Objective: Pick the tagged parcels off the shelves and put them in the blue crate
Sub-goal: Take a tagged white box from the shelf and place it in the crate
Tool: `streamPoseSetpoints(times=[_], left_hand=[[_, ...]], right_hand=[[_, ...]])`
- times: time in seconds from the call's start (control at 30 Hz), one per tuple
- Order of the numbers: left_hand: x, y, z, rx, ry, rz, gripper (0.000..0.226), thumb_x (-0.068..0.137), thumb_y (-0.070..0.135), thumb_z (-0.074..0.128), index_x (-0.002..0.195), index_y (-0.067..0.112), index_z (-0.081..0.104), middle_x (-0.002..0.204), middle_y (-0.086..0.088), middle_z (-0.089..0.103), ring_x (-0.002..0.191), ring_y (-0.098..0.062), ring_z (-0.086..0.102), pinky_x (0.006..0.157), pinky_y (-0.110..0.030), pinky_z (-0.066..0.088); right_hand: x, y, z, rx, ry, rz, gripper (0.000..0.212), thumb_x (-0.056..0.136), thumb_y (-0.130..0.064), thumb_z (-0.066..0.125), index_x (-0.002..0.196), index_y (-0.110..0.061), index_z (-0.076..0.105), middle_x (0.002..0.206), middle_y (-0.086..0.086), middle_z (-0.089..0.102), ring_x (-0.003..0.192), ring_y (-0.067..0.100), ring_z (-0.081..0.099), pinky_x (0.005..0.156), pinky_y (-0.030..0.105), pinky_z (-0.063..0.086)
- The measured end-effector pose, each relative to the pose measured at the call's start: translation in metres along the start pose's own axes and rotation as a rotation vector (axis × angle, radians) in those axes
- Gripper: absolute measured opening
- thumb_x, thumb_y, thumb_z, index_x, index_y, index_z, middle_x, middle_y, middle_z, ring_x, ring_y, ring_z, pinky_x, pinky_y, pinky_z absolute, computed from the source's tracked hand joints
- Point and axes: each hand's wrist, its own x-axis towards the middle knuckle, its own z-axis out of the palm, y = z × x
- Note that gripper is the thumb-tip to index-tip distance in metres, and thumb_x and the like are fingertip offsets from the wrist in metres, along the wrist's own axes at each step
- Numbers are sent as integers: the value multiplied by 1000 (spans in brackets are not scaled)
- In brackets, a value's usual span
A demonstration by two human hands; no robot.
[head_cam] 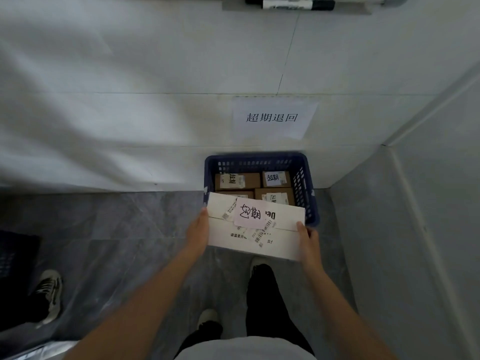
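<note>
Head view, looking straight down: a person stands at the wall with a white parcel point(255, 231) held out in front, one hand at each short end. Their left hand point(198, 229) lies flat along the parcel's left edge, fingers fairly straight and pressed against the side; their right hand point(307, 239) has the thumb up on the top face near the right corner, with the other fingers hidden under or behind the box, so the parcel is clamped between the two hands. On its lid sits a pale pink tag point(250, 213) with handwritten characters, laid over barcode stickers. The parcel hangs above the near rim of the blue crate point(302, 188), covering that edge. The crate stands on the grey floor point(124, 229) against the white wall point(130, 100), and inside it lie four brown cardboard boxes point(237, 181), packed side by side, each with its own tag or label. On the wall just above the crate is a paper sign point(272, 118) with four printed characters. Down below, the person's dark trousers and pale shoes show, and off to the left another shoe point(49, 294).
</note>
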Motion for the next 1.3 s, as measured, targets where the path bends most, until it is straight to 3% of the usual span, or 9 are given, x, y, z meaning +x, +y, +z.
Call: streamPoseSetpoints(times=[0.27, 0.43, 0.6, 0.77, 0.87, 0.97, 1.07, 1.2, 1.3], left_hand=[[78, 41, 65, -9, 18, -71, 39, 104, 38, 26, 83, 26, 57, 80, 3, 60, 73, -9, 57, 57, -21, 40], [140, 41, 83, -76, 44, -111, 41, 104, 38, 25, 108, 15, 60, 92, -3, 65, 84, -16, 61, 63, -24, 46], [225, 25, 107, -101, 57, -244, 43, 103, 36, 31, 126, 10, 56, 115, -12, 61, 106, -30, 58, 90, -38, 49], [304, -9, 136, -158, 85, -275, 31, 104, 32, 30, 116, 15, 53, 95, -1, 56, 77, -13, 52, 68, -28, 43], [346, -28, 148, -86, 82, -242, 36, 104, 27, 29, 124, 10, 54, 98, -2, 56, 71, -8, 49, 59, -22, 39], [379, -40, 150, -102, 116, -255, 36, 103, 27, 33, 126, 6, 53, 88, 3, 54, 69, -5, 45, 60, -19, 37], [399, -47, 145, -115, 128, -266, 33, 101, 31, 36, 119, 12, 56, 101, -3, 59, 73, -9, 50, 74, -27, 46], [404, -46, 142, -90, 169, -271, 26, 101, 35, 36, 114, 20, 53, 83, 4, 58, 73, -11, 54, 60, -25, 42], [404, -44, 144, -43, 130, -237, 37, 102, 36, 35, 132, 19, 48, 98, 0, 58, 74, -10, 54, 59, -23, 42]], right_hand=[[121, -42, 1, -57, -119, 43, 38, 97, -43, 49, 126, -20, 55, 112, 0, 61, 97, 15, 59, 83, 34, 50], [185, -52, 34, -52, -236, 107, 17, 95, -48, 50, 103, -39, 61, 111, -2, 67, 100, 20, 63, 93, 44, 52], [261, -45, 74, 23, -292, 216, 23, 93, -56, 51, 98, -38, 65, 98, -7, 71, 87, 13, 69, 64, 28, 55], [341, -17, 116, 18, -386, 237, 52, 94, -64, 39, 135, -33, 50, 108, -14, 62, 99, 6, 60, 76, 22, 50], [383, -4, 133, 62, -418, 275, 58, 97, -60, 32, 143, -25, 42, 121, -8, 57, 104, 7, 55, 83, 25, 46], [411, 4, 148, 109, -445, 295, 58, 99, -57, 30, 145, -23, 40, 136, -2, 51, 110, 11, 53, 95, 29, 42], [420, 6, 165, 116, -466, 261, 48, 101, -51, 31, 136, -24, 50, 127, -4, 58, 108, 12, 57, 88, 28, 48], [414, 7, 186, 60, -456, 217, 44, 99, -50, 40, 130, -24, 57, 118, -3, 66, 104, 15, 63, 89, 33, 52], [414, 5, 193, 21, -407, 235, 46, 97, -53, 42, 132, -25, 54, 118, 1, 65, 99, 16, 62, 84, 29, 51]])
